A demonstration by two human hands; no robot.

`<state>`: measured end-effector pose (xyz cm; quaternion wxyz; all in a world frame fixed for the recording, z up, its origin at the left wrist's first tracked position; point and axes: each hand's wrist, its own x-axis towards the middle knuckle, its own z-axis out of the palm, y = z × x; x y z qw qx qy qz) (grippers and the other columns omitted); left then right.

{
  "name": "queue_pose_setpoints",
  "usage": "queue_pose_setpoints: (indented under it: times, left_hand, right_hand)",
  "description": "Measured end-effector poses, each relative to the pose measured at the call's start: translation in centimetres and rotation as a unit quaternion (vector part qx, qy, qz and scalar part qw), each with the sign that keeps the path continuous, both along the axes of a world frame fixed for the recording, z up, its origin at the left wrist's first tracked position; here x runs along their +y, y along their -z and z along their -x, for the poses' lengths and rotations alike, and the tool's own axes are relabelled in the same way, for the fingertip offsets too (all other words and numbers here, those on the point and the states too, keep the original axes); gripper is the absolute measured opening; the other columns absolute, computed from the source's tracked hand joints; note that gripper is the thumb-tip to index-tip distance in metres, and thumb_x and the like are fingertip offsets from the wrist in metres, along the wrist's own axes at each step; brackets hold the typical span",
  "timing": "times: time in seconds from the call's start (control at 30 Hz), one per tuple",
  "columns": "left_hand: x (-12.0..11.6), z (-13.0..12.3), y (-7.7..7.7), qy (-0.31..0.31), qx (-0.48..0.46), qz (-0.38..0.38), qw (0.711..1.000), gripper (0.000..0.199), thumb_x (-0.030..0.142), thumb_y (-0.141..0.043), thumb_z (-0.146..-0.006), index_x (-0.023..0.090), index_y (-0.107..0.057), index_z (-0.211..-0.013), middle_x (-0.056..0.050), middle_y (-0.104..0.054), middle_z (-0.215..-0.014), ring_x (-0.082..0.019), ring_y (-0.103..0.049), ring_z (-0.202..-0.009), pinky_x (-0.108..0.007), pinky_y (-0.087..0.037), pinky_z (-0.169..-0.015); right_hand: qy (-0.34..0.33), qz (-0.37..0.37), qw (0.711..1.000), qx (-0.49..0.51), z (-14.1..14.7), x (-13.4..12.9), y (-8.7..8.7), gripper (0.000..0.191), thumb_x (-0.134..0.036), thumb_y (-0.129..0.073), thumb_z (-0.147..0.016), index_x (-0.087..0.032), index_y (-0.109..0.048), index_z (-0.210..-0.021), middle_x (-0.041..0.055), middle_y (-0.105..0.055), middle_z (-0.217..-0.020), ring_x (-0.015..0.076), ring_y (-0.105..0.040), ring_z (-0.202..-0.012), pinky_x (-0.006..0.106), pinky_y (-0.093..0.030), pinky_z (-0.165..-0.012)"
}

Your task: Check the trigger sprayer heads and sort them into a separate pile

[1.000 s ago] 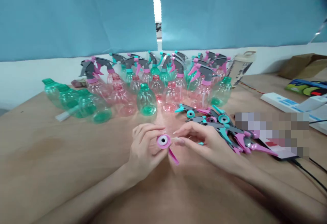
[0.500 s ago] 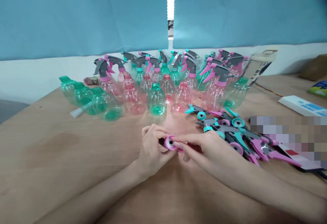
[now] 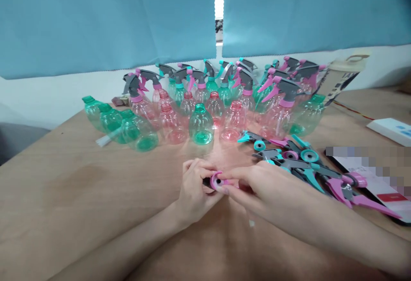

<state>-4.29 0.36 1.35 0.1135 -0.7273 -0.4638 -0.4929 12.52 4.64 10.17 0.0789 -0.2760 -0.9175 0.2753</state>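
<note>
My left hand (image 3: 195, 189) is wrapped round a trigger spray head (image 3: 217, 181), whose pink collar faces up towards me with a dark hole in its white middle. On the collar's right side, my right hand (image 3: 248, 182) pinches the rim between thumb and fingers. Most of the spray head's grey body is hidden in my left hand. Right of my hands lies a pile of loose spray heads (image 3: 308, 172), grey with pink or turquoise parts. Beyond my hands stands an open green bottle (image 3: 201, 127), with an open pink bottle (image 3: 233, 122) beside it.
Several bottles topped with spray heads (image 3: 247, 84) fill the back of the table. Open green bottles (image 3: 139, 133) stand at left, near thin white tubes (image 3: 107, 139). A lidded cup (image 3: 342, 78), a white device (image 3: 391, 130) and a flat screen (image 3: 394, 202) are at right.
The view has shifted slightly, moving the bottles' positions in the picture. My right fingers have shifted a little on the pink collar; the left hand keeps its grip.
</note>
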Motion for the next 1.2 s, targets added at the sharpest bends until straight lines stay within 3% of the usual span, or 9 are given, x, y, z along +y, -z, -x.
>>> queue_pose_setpoints:
  times: [0.2,0.37,0.6,0.8,1.0,1.2]
  left_hand:
    - [0.2,0.2,0.3,0.010,-0.010,0.010,1.000,0.024,0.037,-0.062,-0.081,0.022,-0.046,-0.090,-0.002,-0.061,-0.080,-0.017,-0.058,-0.070,-0.035,-0.039,-0.069]
    - [0.3,0.4,0.7,0.021,0.000,0.017,1.000,0.023,0.026,-0.064,-0.079,0.021,-0.045,-0.091,-0.003,-0.061,-0.084,-0.017,-0.059,-0.073,-0.036,-0.039,-0.072]
    - [0.3,0.3,0.2,0.015,-0.010,0.036,0.999,0.025,0.026,-0.065,-0.078,0.022,-0.044,-0.089,-0.002,-0.062,-0.081,-0.018,-0.061,-0.071,-0.037,-0.041,-0.071]
    - [0.2,0.3,0.5,0.027,-0.019,0.035,0.999,0.023,0.026,-0.064,-0.080,0.022,-0.045,-0.093,-0.003,-0.062,-0.085,-0.019,-0.060,-0.076,-0.037,-0.042,-0.071]
    - [0.2,0.3,0.4,0.034,-0.022,0.040,0.998,0.022,0.024,-0.065,-0.079,0.021,-0.047,-0.092,-0.002,-0.063,-0.084,-0.018,-0.060,-0.075,-0.037,-0.041,-0.073]
    - [0.1,0.5,0.6,0.042,-0.009,0.041,0.998,0.025,0.023,-0.064,-0.079,0.022,-0.047,-0.097,-0.003,-0.063,-0.089,-0.019,-0.061,-0.079,-0.037,-0.042,-0.074]
  right_hand:
    - [-0.001,-0.002,1.000,0.014,-0.4,0.3,-0.2,0.018,-0.026,-0.052,-0.085,-0.018,-0.055,-0.068,-0.0024,-0.057,-0.059,0.0091,-0.047,-0.048,0.023,-0.026,-0.045]
    - [0.024,0.059,0.998,-0.003,-0.5,-0.2,0.3,0.018,-0.035,-0.060,-0.080,-0.019,-0.054,-0.085,-0.0016,-0.062,-0.066,0.0119,-0.055,-0.054,0.023,-0.030,-0.046]
    - [0.028,-0.110,0.991,-0.073,-0.5,-1.9,-0.2,0.032,-0.048,-0.062,-0.076,-0.016,-0.061,-0.084,0.0035,-0.061,-0.059,0.0206,-0.057,-0.051,0.028,-0.027,-0.045]
    - [0.024,-0.039,0.995,-0.083,-0.1,-1.5,-0.3,0.032,-0.039,-0.060,-0.081,-0.017,-0.058,-0.104,0.0045,-0.067,-0.074,0.0222,-0.061,-0.060,0.029,-0.031,-0.050]
    - [-0.006,-0.053,0.993,-0.104,-0.6,-1.1,-0.7,0.022,-0.038,-0.063,-0.079,-0.017,-0.059,-0.075,0.0014,-0.059,-0.059,0.0165,-0.052,-0.049,0.026,-0.023,-0.044]
    - [-0.026,-0.066,0.997,0.004,-1.2,-0.5,-0.4,0.012,-0.031,-0.063,-0.080,-0.020,-0.060,-0.078,-0.0040,-0.056,-0.057,0.0106,-0.046,-0.046,0.024,-0.024,-0.045]
